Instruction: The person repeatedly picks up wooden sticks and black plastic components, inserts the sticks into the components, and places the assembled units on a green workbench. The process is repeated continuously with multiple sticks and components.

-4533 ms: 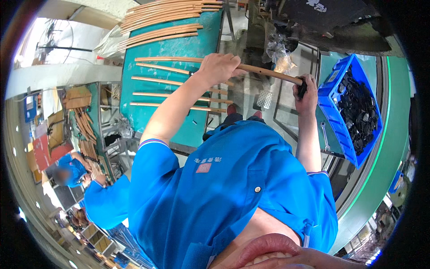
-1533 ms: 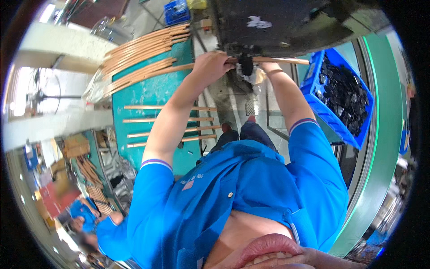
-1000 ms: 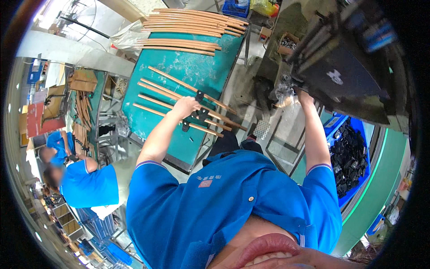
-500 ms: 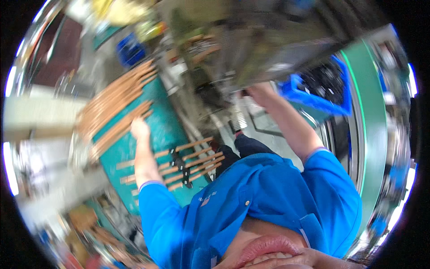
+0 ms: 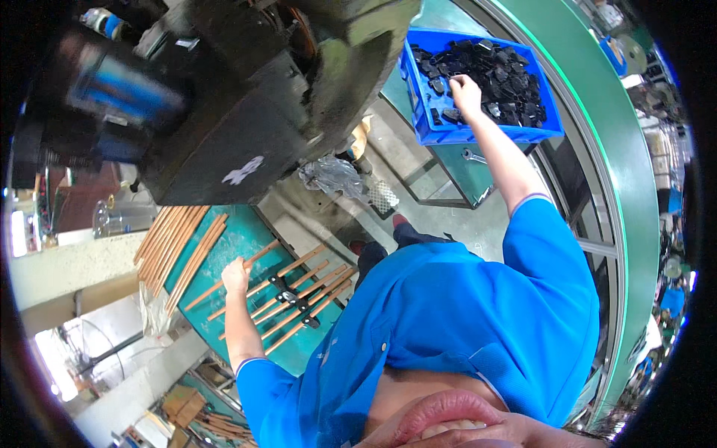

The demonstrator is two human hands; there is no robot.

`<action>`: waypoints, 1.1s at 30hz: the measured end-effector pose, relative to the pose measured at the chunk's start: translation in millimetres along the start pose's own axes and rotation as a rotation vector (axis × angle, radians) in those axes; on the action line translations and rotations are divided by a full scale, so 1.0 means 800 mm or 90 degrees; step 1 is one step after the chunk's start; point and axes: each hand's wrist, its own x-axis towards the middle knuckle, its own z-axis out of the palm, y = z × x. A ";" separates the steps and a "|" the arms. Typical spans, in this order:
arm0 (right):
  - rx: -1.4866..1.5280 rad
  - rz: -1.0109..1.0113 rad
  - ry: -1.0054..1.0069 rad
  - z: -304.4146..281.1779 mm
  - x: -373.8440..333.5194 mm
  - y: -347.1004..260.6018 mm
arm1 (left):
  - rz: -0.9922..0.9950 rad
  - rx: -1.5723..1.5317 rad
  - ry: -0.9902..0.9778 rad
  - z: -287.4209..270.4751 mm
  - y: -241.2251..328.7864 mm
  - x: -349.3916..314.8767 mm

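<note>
My left hand is closed round a long copper-coloured bar above the green table. Several more such bars lie nearby, with black plastic-looking pieces across or on them. Beyond that hand, a larger group of bars lies side by side at the table's far left. My right hand reaches into a blue crate of loose black parts. Its fingers are bent together at the left side of the heap; whether a part is between them is too small to tell.
A large dark machine overhangs the far side of the green table. The crate stands on a green stand with a wrench near its edge. Clear plastic wrapping is beyond my feet. A green-edged frame curves along the right.
My view has turned toward the right. My right hand has gone from beside the machine into the blue crate. My left hand has drawn a bar away from the far group.
</note>
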 end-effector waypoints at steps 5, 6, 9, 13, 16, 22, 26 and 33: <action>-0.296 0.119 -0.266 0.075 0.072 0.030 | -0.040 0.063 -0.136 -0.142 0.165 -0.011; -0.345 0.114 -0.342 0.086 0.084 0.042 | 0.063 0.006 -0.027 -0.160 0.189 -0.015; -0.390 0.107 -0.406 0.112 0.093 0.077 | 0.258 0.101 -0.057 -0.230 0.231 0.004; -0.397 0.109 -0.432 0.149 0.085 0.094 | 0.142 -0.040 -0.031 -0.242 0.289 -0.011; -0.408 -0.051 -0.360 0.153 0.087 0.108 | 0.162 -0.087 0.079 -0.236 0.316 -0.011; 0.215 0.158 -0.374 0.083 0.112 0.116 | 0.146 -0.113 0.071 -0.240 0.329 0.007; 0.677 0.162 -0.691 -0.016 -0.047 -0.072 | 0.086 -0.134 0.100 -0.237 0.317 -0.001; 0.813 0.302 -0.568 -0.039 -0.220 -0.181 | 0.112 -0.198 0.148 -0.242 0.292 0.013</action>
